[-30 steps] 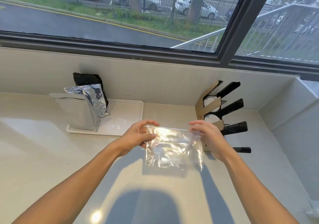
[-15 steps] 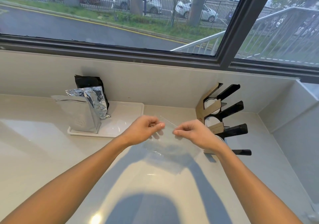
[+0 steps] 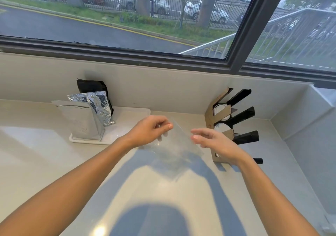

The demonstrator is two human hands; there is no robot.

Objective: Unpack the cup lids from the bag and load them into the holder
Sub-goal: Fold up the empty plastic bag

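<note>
A clear plastic bag (image 3: 174,145) hangs over the middle of the counter, tilted and nearly see-through. My left hand (image 3: 151,132) pinches its upper left edge between thumb and fingers. My right hand (image 3: 214,143) hovers just right of the bag with its fingers spread and nothing in them. Behind my right hand stands the lid holder (image 3: 231,123), a cardboard-and-black rack with slanted slots. White cup lids (image 3: 221,128) sit in its upper slots. Whether any lids remain in the bag I cannot tell.
A white tray (image 3: 127,126) at the back left carries a matte silver pouch (image 3: 81,121), a crumpled foil bag (image 3: 98,105) and a black bag (image 3: 91,86). The wall and window sill run behind; a side wall closes the right end.
The bag was held flat by both hands, then tipped edge-on. My right hand has now let go and moved slightly right; my left hand keeps its pinch.
</note>
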